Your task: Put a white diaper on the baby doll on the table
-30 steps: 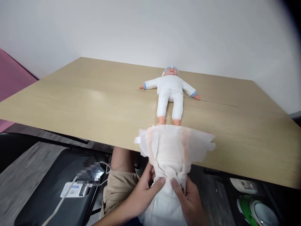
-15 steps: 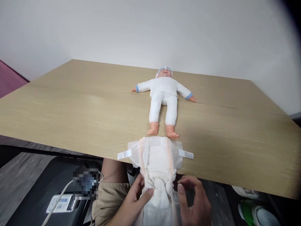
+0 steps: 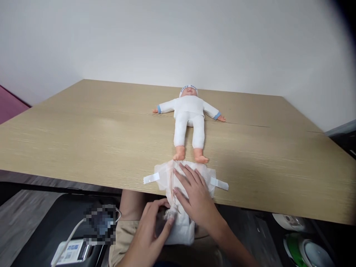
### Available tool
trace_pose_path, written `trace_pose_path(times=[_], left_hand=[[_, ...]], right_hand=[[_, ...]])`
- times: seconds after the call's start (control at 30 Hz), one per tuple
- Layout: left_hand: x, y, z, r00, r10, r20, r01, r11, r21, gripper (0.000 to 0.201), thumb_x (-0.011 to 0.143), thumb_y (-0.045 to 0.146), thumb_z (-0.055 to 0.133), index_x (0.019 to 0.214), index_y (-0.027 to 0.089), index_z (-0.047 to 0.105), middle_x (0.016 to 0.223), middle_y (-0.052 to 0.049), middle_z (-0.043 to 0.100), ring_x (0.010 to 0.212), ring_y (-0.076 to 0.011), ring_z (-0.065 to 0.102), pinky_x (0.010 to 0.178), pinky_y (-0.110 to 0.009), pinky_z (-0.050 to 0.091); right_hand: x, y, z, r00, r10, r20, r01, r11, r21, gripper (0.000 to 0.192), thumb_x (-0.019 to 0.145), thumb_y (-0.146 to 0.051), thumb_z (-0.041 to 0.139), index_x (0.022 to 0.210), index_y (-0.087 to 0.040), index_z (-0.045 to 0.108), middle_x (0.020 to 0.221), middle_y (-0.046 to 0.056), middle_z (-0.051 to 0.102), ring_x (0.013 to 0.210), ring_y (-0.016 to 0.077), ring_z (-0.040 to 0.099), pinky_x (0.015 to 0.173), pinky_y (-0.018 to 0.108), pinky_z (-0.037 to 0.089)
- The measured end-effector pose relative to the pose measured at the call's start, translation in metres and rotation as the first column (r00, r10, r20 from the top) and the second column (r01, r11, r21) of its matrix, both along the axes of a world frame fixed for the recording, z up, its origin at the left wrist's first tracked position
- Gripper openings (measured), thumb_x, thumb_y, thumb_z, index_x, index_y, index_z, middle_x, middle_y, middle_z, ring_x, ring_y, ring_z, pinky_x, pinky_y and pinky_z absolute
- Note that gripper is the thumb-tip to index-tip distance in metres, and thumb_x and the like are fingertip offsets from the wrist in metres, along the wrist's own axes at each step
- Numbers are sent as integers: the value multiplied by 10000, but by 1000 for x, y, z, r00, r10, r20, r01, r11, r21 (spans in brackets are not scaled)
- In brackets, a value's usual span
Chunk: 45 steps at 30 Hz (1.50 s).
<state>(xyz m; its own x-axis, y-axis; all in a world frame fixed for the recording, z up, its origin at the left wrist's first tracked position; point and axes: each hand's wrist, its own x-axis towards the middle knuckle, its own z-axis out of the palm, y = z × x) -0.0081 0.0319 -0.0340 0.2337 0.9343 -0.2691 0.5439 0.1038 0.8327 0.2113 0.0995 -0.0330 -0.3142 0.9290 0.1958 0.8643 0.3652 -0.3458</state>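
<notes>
An opened white diaper (image 3: 179, 226) lies with its tabbed end on the table near the front edge, the rest hanging over the edge toward my lap. Its two side tapes are spread outward. My left hand (image 3: 152, 226) pinches the diaper's left gathered edge below the table edge. Flat on the tabbed end rests my right hand (image 3: 194, 193), fingers stretched out and pointing away from me. Just beyond the diaper a baby doll (image 3: 189, 111) in white clothes with blue cuffs and a lettered cap lies on its back, feet toward me.
The wooden table (image 3: 83, 137) reaches back to a white wall. Below it on the left is a black seat (image 3: 41, 230) with a white device and cable (image 3: 69, 237). A green and white round object (image 3: 300, 248) sits low on the right.
My right hand has moved from beside the diaper onto its tabbed end and lies flat there. The diaper's near end has been drawn up shorter. My left hand keeps to its left edge.
</notes>
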Motion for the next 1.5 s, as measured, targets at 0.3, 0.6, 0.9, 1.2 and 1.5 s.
trace_pose_path(times=[0.3, 0.6, 0.9, 1.2, 1.5], left_hand=[[-13, 141, 38, 901, -20, -433, 379, 522, 764, 412, 1044, 162, 572, 1441, 264, 616, 1395, -65, 679, 1286, -188, 600, 1127, -337, 500], [49, 262, 48, 575, -148, -805, 803, 291, 520, 1007, 929, 95, 612, 1783, 375, 160, 1837, -131, 208, 1660, -354, 349, 1276, -500, 456], [68, 287, 55, 407, -325, -854, 908, 44, 416, 861, 849, 82, 689, 1633, 366, 474, 1855, -23, 234, 1648, -321, 366, 1314, -485, 402], [91, 292, 46, 483, -362, -797, 856, 3, 517, 480, 1007, 291, 601, 1483, 356, 608, 1625, -57, 535, 1296, -252, 541, 1105, -419, 402], [111, 304, 44, 443, -437, -783, 835, -117, 538, 386, 1076, 350, 478, 1416, 319, 659, 1452, -37, 689, 1162, -234, 528, 1001, -420, 370]], right_hand=[[5, 3, -5, 995, 27, 100, -24, 999, -31, 674, 1138, -569, 341, 1780, -437, 183, 1836, -120, 78, 1748, 227, 216, 1418, 590, 378], [7, 7, -6, 995, 39, 91, -35, 999, -39, 690, 1136, -559, 367, 1782, -439, 157, 1836, -94, 126, 1740, 230, 236, 1417, 583, 375], [7, 9, -1, 991, 62, 115, -64, 998, 13, 724, 1124, -531, 429, 1789, -396, 176, 1832, -80, 154, 1715, 240, 289, 1370, 588, 443], [10, 19, -7, 987, 96, 131, -104, 993, 58, 786, 1081, -536, 529, 1784, -388, 211, 1814, -64, 227, 1657, 267, 404, 1287, 568, 518], [14, 23, -2, 966, 128, 224, -157, 980, 118, 830, 1058, -600, 527, 1789, -328, 240, 1820, -51, 184, 1638, 267, 436, 1214, 521, 590]])
